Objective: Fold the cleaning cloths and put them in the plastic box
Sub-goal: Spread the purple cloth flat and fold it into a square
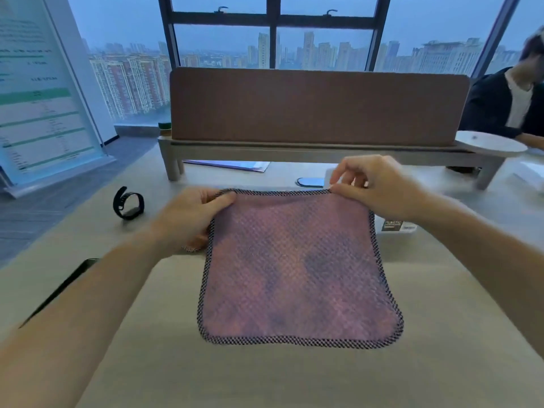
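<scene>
A square pink cloth (297, 266) is spread flat on the pale table (265, 378), near its middle and directly in front of the person. The fabric is marked by a fine diamond weave, with darker bluish patches across the centre. All four sides are bound with a black-and-white stitched hem, and the corners are rounded. No fold is seen in it.

The far left corner is gripped by the left hand (191, 216), with the thumb laid on top of the hem and the fingers curled beneath. The far right corner is pinched between thumb and forefinger of the right hand (379, 187). The hands are held apart, one at each far corner.

A clear plastic box (410, 232) with a dark label is partly seen just beside the cloth's right edge, behind the right wrist; its contents cannot be told. A white dish (490, 144) is set on the raised shelf (294, 153) at the far right, and its inside is hidden by the angle. A small jar with a green lid (164, 128) stands at the shelf's left end.
</scene>
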`<state>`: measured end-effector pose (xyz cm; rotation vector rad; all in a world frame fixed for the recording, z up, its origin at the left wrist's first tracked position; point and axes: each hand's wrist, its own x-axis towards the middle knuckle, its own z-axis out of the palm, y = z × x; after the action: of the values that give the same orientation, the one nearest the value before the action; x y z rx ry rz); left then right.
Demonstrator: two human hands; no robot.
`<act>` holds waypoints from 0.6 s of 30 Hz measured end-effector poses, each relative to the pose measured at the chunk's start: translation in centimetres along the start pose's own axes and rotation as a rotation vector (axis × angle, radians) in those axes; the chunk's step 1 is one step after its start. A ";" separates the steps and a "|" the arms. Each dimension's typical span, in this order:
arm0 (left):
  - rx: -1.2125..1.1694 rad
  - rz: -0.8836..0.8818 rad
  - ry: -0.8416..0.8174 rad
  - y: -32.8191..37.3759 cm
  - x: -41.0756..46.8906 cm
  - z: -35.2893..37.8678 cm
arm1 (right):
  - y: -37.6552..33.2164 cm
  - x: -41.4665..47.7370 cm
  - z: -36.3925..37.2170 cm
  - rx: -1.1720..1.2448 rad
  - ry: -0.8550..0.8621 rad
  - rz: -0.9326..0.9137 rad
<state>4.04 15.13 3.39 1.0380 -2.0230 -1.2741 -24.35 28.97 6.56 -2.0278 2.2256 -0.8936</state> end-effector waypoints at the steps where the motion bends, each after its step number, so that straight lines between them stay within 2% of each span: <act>1: 0.060 -0.014 0.040 -1.3 0.2 1.0 | 0.9 -0.2 1.6 -0.055 0.007 0.028; 3: 0.360 0.070 0.172 -4.1 0.4 2.4 | 1.6 -1.2 4.8 -0.118 0.035 0.070; 5: 0.558 0.205 0.176 -6.3 -0.2 4.2 | 1.1 -3.4 7.9 -0.081 0.035 0.090; 9: 0.745 0.345 -0.097 -8.0 -2.7 9.5 | -0.4 -8.1 14.2 -0.209 -0.275 0.070; 11: 0.876 0.316 -0.186 -9.1 -2.3 11.0 | 0.4 -8.8 15.6 -0.267 -0.341 0.095; 14: 0.950 0.280 -0.216 -9.9 -0.8 10.8 | 1.3 -8.1 15.6 -0.278 -0.352 0.110; 18: 0.919 0.288 -0.202 -10.0 -0.3 10.4 | 1.1 -8.2 15.6 -0.262 -0.361 0.118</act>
<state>-0.41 17.95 -9.98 0.9288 -2.8721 -0.2605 -18.28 30.22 -10.00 -1.9317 2.3140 -0.2099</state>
